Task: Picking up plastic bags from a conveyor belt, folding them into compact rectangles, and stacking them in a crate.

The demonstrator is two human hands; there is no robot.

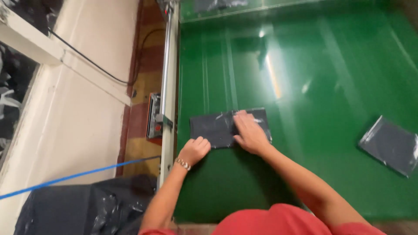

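On the green table (305, 87), near its left edge, lies the dark grey packet (215, 128) wrapped in clear film that I am working on, and both my hands are on it. Over to the right, well apart from it, a second dark packet (389, 146) in the same shiny wrap sits tilted on the green surface, and nothing lies between the two. Along the table's left edge runs a long metal rail (170, 78) with a small boxed unit bearing a red button (154, 115) fixed beside it; the packet's left end comes near that rail without touching it. My left hand (194, 150) is curled into a loose fist with the knuckles pressed against the packet's lower left corner, gripping nothing that I can see; a beaded bracelet (183, 164) sits at that wrist. My right hand (249, 132) lies flat with the fingers spread, pressing down on the packet's right half. The packet is a flat rectangle with its long axis running left to right, roughly square to the rail. The green top is glossy and throws back streaks of light. A blue strap (74, 176) crosses the pale floor (82, 126) at left, above a heap of black plastic bags (87, 209).
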